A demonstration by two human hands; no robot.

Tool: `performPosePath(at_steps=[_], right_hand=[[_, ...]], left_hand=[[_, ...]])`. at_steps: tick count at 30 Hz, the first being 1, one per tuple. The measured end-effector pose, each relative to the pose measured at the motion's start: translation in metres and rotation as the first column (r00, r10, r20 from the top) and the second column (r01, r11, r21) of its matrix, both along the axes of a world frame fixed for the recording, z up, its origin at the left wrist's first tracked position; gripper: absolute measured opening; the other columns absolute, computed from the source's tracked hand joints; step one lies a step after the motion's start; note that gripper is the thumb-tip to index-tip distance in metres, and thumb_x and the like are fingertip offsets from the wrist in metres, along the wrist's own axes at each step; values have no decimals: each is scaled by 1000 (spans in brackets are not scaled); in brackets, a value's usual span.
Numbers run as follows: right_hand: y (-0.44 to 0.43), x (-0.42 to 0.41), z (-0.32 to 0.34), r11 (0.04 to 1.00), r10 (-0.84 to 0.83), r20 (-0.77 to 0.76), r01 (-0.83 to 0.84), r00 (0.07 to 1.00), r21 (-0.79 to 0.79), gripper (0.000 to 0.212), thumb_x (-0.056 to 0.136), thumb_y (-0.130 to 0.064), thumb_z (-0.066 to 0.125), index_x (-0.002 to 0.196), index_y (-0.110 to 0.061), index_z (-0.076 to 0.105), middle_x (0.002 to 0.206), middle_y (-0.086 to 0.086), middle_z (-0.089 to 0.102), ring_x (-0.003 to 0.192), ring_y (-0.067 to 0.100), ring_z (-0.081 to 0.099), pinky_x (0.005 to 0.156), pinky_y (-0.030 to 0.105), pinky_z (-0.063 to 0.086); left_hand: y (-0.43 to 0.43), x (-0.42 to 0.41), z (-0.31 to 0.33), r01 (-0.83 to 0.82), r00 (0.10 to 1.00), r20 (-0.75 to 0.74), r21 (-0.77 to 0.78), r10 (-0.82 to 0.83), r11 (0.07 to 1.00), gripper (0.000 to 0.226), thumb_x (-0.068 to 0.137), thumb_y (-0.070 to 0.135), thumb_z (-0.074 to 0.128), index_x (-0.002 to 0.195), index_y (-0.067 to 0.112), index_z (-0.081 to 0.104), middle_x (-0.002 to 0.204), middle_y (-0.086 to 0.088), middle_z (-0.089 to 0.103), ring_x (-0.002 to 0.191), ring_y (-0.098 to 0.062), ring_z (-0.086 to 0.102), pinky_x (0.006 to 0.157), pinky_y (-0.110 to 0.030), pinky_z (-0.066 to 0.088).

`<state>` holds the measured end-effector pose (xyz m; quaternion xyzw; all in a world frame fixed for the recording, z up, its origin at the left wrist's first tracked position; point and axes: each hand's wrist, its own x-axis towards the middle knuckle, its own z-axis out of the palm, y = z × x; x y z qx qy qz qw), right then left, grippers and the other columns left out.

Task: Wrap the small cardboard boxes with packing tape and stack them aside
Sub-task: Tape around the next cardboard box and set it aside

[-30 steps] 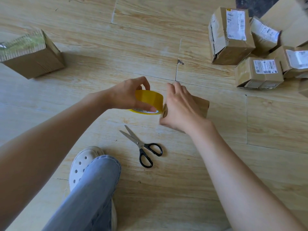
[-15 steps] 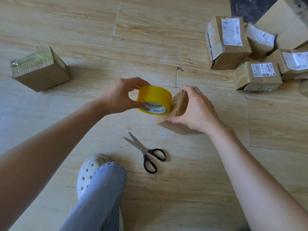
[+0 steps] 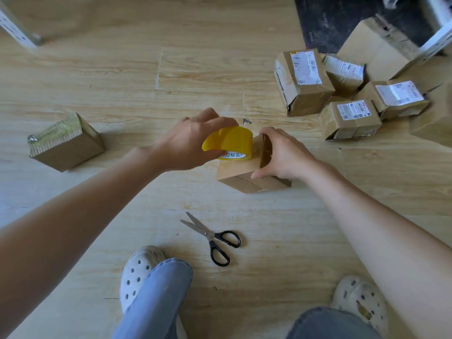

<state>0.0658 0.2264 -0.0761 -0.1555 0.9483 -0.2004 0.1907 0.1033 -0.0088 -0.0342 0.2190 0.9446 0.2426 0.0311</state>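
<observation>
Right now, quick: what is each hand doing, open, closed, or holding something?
Left hand: closed around the yellow tape roll, held against the box.
Right hand: gripping the small cardboard box.

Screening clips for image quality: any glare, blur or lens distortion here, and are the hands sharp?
Head view: soft, even daylight, with only faint shadows on the floor. Glare shows only on the taped top of the wrapped box. The left hand, right hand, tape roll and small box are sharp, and the roll's print is legible. The head view's wide angle bows the plank lines and smears the top corners.
</observation>
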Motion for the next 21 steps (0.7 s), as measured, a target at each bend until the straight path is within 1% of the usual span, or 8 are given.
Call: performPosePath(at_steps=[3, 5, 7, 9, 13, 17, 19, 21], right_hand=[[8, 7, 2, 998, -29, -4, 29, 1000, -53, 105, 53, -42, 92, 139, -19, 36, 133, 0, 47, 117, 23, 50, 85, 32, 40], [12, 14, 0, 978, -102, 15, 103, 995, -180, 101, 53, -37, 93, 136, -20, 38, 127, -3, 51, 112, 18, 52, 87, 30, 43], [15, 21, -5, 940, -148, 60, 159, 987, -303, 95, 52, -31, 93, 131, -21, 40, 120, -4, 54, 104, 17, 55, 86, 29, 46], [21, 27, -13, 903, -181, 107, 208, 978, -376, 90, 53, -25, 94, 126, -21, 42, 115, -3, 55, 98, 15, 56, 82, 29, 47], [33, 38, -35, 851, -216, 161, 266, 963, -453, 86, 54, -21, 94, 122, -24, 42, 109, -9, 56, 94, 11, 56, 80, 27, 47], [46, 39, -49, 815, -233, 226, 317, 946, -485, 92, 54, -17, 95, 127, -21, 39, 111, -4, 56, 100, 21, 59, 84, 34, 52], [52, 37, -53, 820, -220, 224, 304, 949, -485, 92, 55, -18, 95, 128, -21, 39, 116, 0, 56, 105, 22, 58, 89, 40, 52], [56, 36, -55, 826, -202, 212, 283, 956, -488, 92, 55, -21, 94, 128, -24, 39, 117, -3, 55, 106, 19, 57, 91, 41, 51]], left_hand=[[9, 0, 10, 43, 998, -38, -86, -46, 995, 61, 83, 40, 70, 138, 29, 46, 116, -2, 54, 94, -22, 56, 88, -31, 32], [15, 1, 14, 71, 995, -63, -78, -76, 994, 62, 80, 42, 73, 136, 29, 49, 113, 0, 57, 95, -20, 55, 85, -31, 30], [20, 1, 16, 93, 993, -71, -63, -97, 994, 65, 76, 37, 78, 134, 28, 51, 115, 1, 60, 102, -20, 55, 83, -31, 29], [24, -1, 11, 109, 993, -42, -49, -111, 993, 69, 73, 29, 81, 134, 26, 50, 118, 0, 61, 107, -22, 55, 84, -32, 32], [26, -6, -9, 38, 988, 149, 57, -46, 998, 64, 74, 21, 80, 127, 23, 47, 116, 2, 60, 105, -25, 58, 84, -36, 47], [31, -11, -28, 41, 982, 174, 176, -72, 984, 64, 81, 13, 75, 137, 22, 46, 129, 1, 58, 113, -20, 56, 94, -43, 48], [33, -13, -34, 69, 982, 161, 182, -99, 981, 67, 83, 11, 71, 141, 27, 41, 127, 0, 56, 110, -21, 56, 90, -42, 49], [32, -15, -39, 88, 983, 144, 170, -113, 981, 72, 84, 11, 71, 143, 34, 36, 120, 2, 54, 103, -19, 54, 83, -40, 50]])
